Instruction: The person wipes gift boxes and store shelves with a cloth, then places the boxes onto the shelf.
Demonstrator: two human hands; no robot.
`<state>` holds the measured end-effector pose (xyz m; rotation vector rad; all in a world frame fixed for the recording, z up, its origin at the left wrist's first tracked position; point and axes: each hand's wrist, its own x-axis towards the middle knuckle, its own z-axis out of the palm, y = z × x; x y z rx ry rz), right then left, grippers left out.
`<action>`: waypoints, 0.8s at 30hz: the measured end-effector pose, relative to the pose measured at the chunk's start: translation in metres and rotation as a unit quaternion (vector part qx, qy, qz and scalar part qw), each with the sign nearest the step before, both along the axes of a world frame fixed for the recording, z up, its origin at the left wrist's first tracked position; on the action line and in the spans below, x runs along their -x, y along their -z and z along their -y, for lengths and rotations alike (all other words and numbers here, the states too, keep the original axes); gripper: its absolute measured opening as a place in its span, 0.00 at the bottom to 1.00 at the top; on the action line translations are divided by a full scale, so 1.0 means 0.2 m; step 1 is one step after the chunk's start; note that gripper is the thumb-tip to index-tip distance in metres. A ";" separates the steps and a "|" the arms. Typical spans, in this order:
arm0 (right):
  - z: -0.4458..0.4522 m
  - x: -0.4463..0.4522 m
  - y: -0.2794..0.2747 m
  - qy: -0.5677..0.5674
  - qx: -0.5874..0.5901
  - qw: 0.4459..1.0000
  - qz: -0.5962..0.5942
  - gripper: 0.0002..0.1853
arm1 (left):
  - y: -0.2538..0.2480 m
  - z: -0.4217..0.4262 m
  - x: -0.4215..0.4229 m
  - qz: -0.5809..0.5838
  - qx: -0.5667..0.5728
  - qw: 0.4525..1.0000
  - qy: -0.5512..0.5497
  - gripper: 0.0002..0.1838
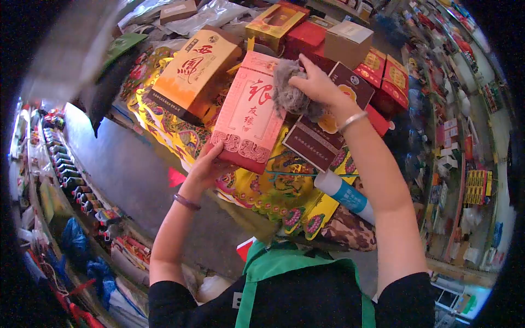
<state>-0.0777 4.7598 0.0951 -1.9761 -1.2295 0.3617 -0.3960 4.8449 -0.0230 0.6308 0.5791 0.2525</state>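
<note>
My left hand grips the lower left corner of a pink and red liquor box with Chinese lettering, which is tilted. In my right hand is a bunched grey rag, fluffy in look, pressed against the box's upper right edge. Under my right forearm lies a dark brown box with a gold round design. To the left of the pink box rests a yellow and orange box with large lettering.
A yellow patterned cloth covers the surface beneath the boxes. A white and blue cylinder lies near my right forearm. Behind stand a plain cardboard box, a gold box and red boxes. Stocked shelves line both sides.
</note>
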 end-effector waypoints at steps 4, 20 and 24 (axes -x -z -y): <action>-0.09 -0.07 -0.02 -0.075 0.111 0.990 -0.050 0.37 | 0.04 -0.02 0.01 -0.037 0.021 0.999 -0.015 0.25; 0.52 0.83 -0.44 -0.129 -0.103 0.977 0.135 0.48 | 0.26 0.32 0.35 0.169 0.058 0.970 -0.163 0.21; 0.72 0.88 -0.62 -0.196 -0.118 0.967 0.115 0.49 | 0.12 0.40 0.34 0.059 -0.018 0.974 -0.217 0.22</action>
